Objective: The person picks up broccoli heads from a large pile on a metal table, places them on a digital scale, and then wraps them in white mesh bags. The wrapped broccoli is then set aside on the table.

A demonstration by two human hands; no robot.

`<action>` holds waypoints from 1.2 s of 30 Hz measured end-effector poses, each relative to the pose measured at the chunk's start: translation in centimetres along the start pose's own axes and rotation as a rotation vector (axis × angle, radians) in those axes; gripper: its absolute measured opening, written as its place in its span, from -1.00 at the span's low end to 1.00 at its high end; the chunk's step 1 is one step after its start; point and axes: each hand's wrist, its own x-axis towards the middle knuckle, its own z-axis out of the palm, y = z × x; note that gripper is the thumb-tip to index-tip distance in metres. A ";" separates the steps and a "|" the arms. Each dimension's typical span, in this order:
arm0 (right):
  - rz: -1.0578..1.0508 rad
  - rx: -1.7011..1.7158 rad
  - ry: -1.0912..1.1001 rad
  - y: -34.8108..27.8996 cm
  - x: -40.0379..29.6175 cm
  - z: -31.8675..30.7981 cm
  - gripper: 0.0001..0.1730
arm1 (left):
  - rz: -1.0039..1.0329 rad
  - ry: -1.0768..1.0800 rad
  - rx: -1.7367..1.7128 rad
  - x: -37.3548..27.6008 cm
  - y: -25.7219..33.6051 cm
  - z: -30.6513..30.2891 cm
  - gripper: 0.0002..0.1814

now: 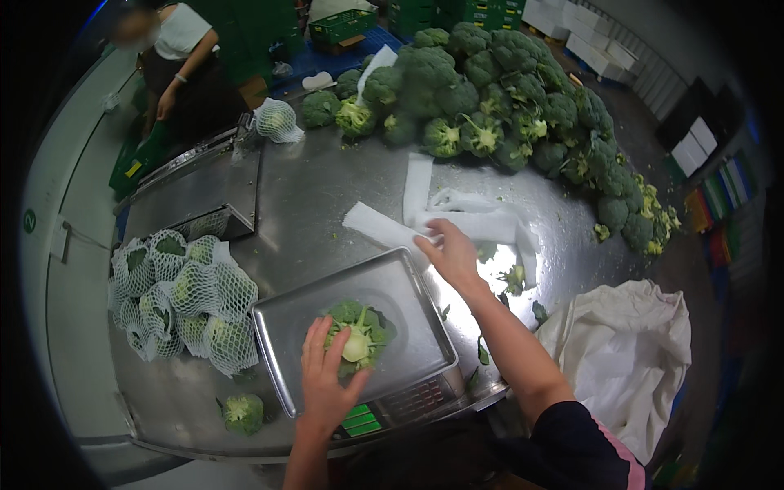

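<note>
My left hand curls round the left side of a broccoli head, which lies stem up on the steel pan of a weighing scale. My right hand is over a loose pile of white foam net sleeves, thumb and forefinger apart. Its fingertips are at one flat sleeve; whether they touch it is hard to tell. The scale's keypad and lit green display face me, partly behind my left wrist.
Netted broccoli heads are stacked at left, with one bare head nearer me. A large broccoli heap covers the far right. A steel wrapping machine stands far left, beside another person. At right is a white sack.
</note>
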 end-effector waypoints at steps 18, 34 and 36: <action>-0.648 0.091 -0.229 -11.5 -10.7 -16.6 -0.70 | 0.409 0.125 -0.072 5.7 10.6 -0.5 -0.48; 0.175 0.793 -0.111 -1.5 -18.7 -8.7 -0.75 | -0.460 -0.128 -1.394 -0.5 11.2 13.5 -0.45; 0.123 0.714 -0.032 -1.9 -19.4 -7.8 -0.75 | -0.450 -0.068 -1.389 -1.5 11.2 13.4 -0.45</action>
